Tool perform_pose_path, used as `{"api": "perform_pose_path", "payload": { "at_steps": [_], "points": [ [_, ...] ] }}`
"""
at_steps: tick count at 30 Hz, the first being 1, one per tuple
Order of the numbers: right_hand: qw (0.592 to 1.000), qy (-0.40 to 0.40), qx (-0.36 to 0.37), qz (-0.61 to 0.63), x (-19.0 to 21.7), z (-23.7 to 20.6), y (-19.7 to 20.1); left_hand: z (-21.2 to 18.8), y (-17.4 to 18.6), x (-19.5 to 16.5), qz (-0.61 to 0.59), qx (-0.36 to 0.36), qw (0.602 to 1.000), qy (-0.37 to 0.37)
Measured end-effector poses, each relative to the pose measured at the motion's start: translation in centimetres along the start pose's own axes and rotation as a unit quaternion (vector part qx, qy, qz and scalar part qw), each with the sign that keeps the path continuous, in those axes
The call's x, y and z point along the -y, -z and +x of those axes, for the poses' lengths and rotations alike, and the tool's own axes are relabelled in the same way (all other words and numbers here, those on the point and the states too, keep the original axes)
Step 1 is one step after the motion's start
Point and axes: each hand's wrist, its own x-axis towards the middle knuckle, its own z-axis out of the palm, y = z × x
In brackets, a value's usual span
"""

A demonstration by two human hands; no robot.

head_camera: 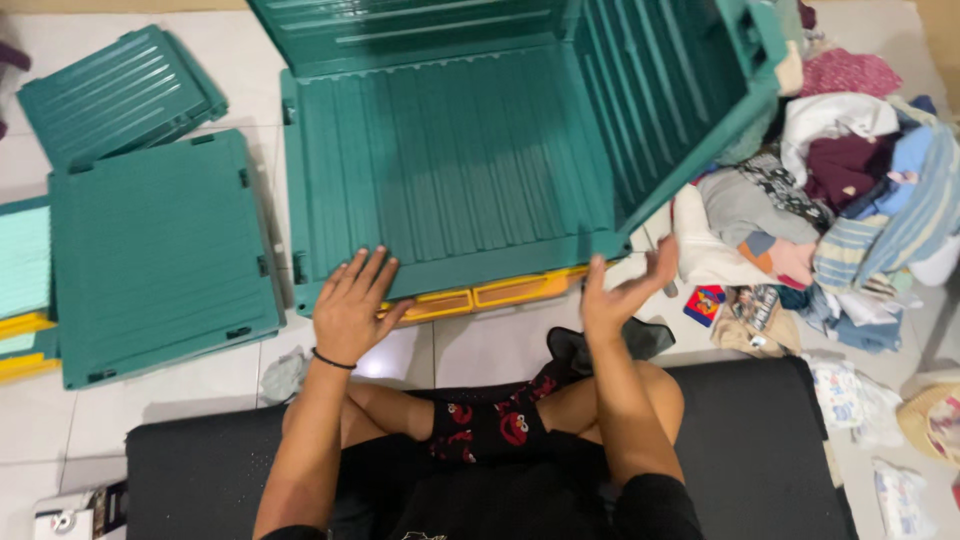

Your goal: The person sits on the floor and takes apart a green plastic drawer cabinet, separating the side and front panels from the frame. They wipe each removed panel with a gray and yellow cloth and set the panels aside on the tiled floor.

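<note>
Both hands are seen at the near edge of a teal ribbed plastic base panel (440, 170) that lies flat on the tiled floor (490, 345).

- Left hand (352, 305): open, fingers spread, palm pressed flat on the panel's front rim, beside the yellow latch strip (480, 295) that runs along that edge. A dark band is worn at the wrist. Nothing is gripped.
- Right hand (625, 290): open, fingers loosely curled, raised just off the panel's near right corner; no contact can be confirmed. Nothing is held.
- Base panel: directly ahead of both hands, its ribs running away from the person. A back wall (400, 30) stands at the far edge.
- Side wall (670, 90): hinged up on the right, tilted, not fully upright. It rises ahead of and above the right hand, its lower edge running away from that hand along the panel's right side. The right hand is clearly the nearer; the left is well apart from it.
- Loose teal panels (160, 250) are laid flat on the floor, left of the left hand.
- Pile of mixed clothes (820, 200): right of the right hand, beyond the tilted wall.
- Black mat (760, 440) is sat upon, legs crossed.
</note>
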Motion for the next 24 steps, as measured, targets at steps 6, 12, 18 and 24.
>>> {"api": "perform_pose_path", "payload": {
  "at_steps": [6, 12, 18, 24],
  "points": [
    [0.973, -0.165, 0.161, 0.011, -3.3, 3.5, -1.8, 0.7, -0.8, 4.1, -0.034, 0.037, 0.999, -0.003],
    [0.966, -0.145, 0.205, -0.057, 2.0, 0.5, -3.8, 2.1, -1.2, 10.0, 0.069, 0.088, 0.993, 0.041],
    [0.962, 0.080, 0.256, 0.052, 5.6, -3.2, -4.7, 3.3, -2.6, 4.7, -0.165, 0.095, 0.982, 0.002],
    [0.918, -0.121, 0.377, 0.012, -4.6, -8.3, -2.4, 4.7, -4.9, -2.7, -0.216, 0.046, 0.975, 0.003]
  ]
}}
